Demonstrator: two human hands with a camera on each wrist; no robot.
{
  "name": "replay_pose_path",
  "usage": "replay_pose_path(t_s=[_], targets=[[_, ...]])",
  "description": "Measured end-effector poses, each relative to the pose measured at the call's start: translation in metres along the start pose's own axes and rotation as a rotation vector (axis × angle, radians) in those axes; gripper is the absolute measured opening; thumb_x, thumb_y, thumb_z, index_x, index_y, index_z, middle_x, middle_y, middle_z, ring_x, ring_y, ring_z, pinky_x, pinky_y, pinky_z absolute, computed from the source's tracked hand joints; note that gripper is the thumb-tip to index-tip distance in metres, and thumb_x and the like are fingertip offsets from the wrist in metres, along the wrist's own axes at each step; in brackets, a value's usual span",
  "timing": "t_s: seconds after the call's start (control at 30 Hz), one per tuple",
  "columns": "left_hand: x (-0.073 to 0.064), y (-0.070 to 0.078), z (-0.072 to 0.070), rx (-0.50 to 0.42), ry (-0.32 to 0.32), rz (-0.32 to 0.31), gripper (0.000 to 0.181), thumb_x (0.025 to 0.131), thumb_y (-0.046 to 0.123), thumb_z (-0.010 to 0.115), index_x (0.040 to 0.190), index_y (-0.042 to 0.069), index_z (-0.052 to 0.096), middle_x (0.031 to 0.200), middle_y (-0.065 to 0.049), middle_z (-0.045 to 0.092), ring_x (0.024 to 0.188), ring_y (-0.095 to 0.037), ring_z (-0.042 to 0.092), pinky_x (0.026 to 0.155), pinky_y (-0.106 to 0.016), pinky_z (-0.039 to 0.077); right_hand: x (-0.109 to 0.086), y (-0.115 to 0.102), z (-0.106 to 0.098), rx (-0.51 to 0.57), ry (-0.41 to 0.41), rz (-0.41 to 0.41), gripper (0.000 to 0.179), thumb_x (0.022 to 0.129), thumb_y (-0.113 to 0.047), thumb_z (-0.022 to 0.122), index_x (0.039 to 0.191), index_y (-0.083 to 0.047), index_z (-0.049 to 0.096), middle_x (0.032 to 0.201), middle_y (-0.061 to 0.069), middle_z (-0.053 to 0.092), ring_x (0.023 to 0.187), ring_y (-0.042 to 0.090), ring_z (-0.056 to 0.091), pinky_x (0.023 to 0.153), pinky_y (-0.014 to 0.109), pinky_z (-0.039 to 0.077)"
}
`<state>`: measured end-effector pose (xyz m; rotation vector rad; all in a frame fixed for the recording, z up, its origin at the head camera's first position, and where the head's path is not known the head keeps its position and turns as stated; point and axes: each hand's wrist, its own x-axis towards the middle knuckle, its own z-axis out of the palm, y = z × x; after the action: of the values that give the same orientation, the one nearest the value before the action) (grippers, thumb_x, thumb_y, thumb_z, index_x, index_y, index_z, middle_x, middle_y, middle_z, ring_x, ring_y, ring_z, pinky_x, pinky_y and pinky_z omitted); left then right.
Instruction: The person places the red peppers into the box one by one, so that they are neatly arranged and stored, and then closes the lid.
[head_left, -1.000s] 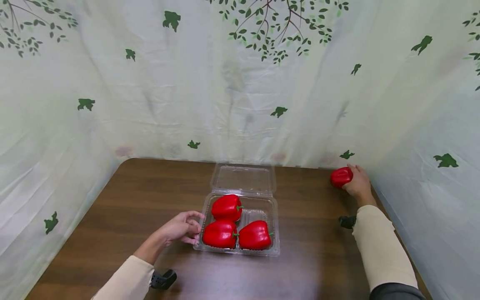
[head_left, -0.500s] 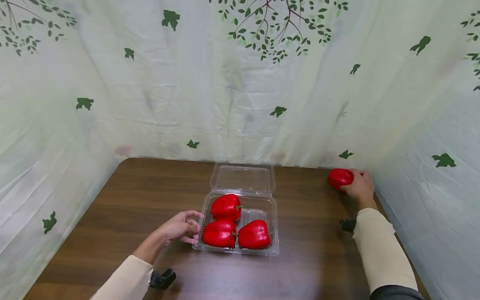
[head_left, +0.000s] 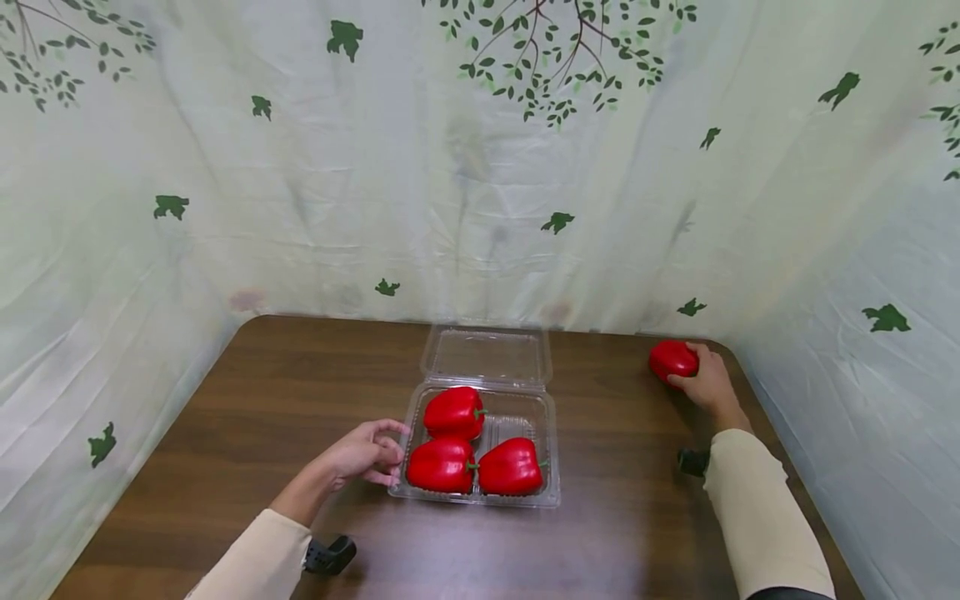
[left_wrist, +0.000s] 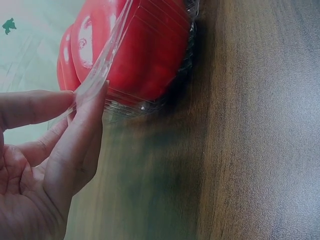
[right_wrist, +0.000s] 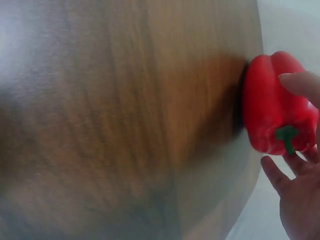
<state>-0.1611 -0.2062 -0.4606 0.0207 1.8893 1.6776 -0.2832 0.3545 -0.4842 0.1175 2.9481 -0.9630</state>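
Observation:
A clear plastic clamshell box [head_left: 553, 454] stands near the middle of the table in the head view, its lid [head_left: 486, 354] folded back. Three red bell peppers with green stems lie inside: one at the back left [head_left: 453, 412], one at the front left [head_left: 441, 467] and one at the front right [head_left: 512, 467]. My left hand [head_left: 365, 454] pinches the box's left rim [left_wrist: 102, 62] between thumb and finger. At the table's far right corner my right hand [head_left: 712, 382] holds another red bell pepper [head_left: 671, 360]. Its thumb presses the pepper's side in the right wrist view, stem [right_wrist: 287, 134] facing the fingers.
The brown wooden table [head_left: 600, 533] ends at the back against a pale curtain [head_left: 480, 208] printed with leaves. More curtain hangs along the left and right sides. The box's back-right part shows bare ribbed plastic [head_left: 517, 412].
My right hand has moved a little left and nearer to me from the far right corner, bringing the bell pepper with it. My left hand and the box stay in place.

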Motion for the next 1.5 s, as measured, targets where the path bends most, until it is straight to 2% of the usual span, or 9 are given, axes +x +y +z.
replay_pose_path(t_s=[0.23,0.5,0.77,0.97,1.23,1.5], targets=[[0.000,-0.001,0.000,-0.002,0.006,-0.002,0.046,0.093,-0.002,0.054,0.134,-0.007,0.035,0.085,-0.011,0.059,0.066,-0.019,0.062,0.065,-0.036,0.060,-0.009,0.003,0.007,0.048,0.019,0.008,0.078,0.087,-0.019,0.069,0.146,0.003,0.024,0.141,0.036,0.027,0.125,0.054,0.029,0.099,0.068,0.034],[-0.001,-0.001,0.000,-0.003,0.010,-0.013,0.046,0.094,0.000,0.054,0.135,-0.006,0.035,0.086,-0.011,0.059,0.066,-0.019,0.062,0.066,-0.035,0.060,-0.020,-0.001,0.014,0.094,0.073,-0.006,0.075,0.086,-0.017,0.070,0.145,0.003,0.028,0.140,0.036,0.030,0.125,0.053,0.030,0.100,0.068,0.033],[0.001,-0.001,0.001,0.000,0.007,-0.007,0.046,0.094,-0.001,0.054,0.135,-0.006,0.035,0.086,-0.011,0.059,0.066,-0.019,0.062,0.065,-0.035,0.060,-0.031,-0.005,0.023,0.137,0.084,0.004,0.075,0.087,-0.021,0.070,0.146,-0.001,0.029,0.143,0.033,0.030,0.126,0.051,0.031,0.100,0.067,0.034],[0.000,0.000,0.001,0.001,0.002,-0.007,0.047,0.094,-0.001,0.054,0.136,-0.006,0.034,0.088,-0.012,0.059,0.067,-0.020,0.062,0.065,-0.035,0.060,-0.042,-0.011,0.029,0.229,0.080,-0.030,0.076,0.086,-0.024,0.073,0.145,-0.002,0.031,0.141,0.030,0.037,0.123,0.047,0.040,0.098,0.061,0.041],[-0.001,0.000,0.001,0.012,-0.002,0.001,0.047,0.094,0.000,0.054,0.136,-0.006,0.034,0.087,-0.012,0.060,0.067,-0.020,0.063,0.066,-0.036,0.060,-0.059,-0.030,0.031,0.358,0.008,-0.090,0.079,0.085,-0.029,0.074,0.143,-0.001,0.030,0.141,0.028,0.039,0.124,0.046,0.043,0.098,0.058,0.044],[0.000,0.000,0.000,0.003,0.003,-0.020,0.048,0.094,0.000,0.054,0.136,-0.006,0.034,0.088,-0.011,0.060,0.067,-0.020,0.063,0.068,-0.036,0.060,-0.069,-0.059,0.032,0.381,-0.031,-0.232,0.069,0.085,-0.022,0.074,0.142,-0.003,0.039,0.135,0.026,0.048,0.118,0.045,0.051,0.092,0.055,0.049]])
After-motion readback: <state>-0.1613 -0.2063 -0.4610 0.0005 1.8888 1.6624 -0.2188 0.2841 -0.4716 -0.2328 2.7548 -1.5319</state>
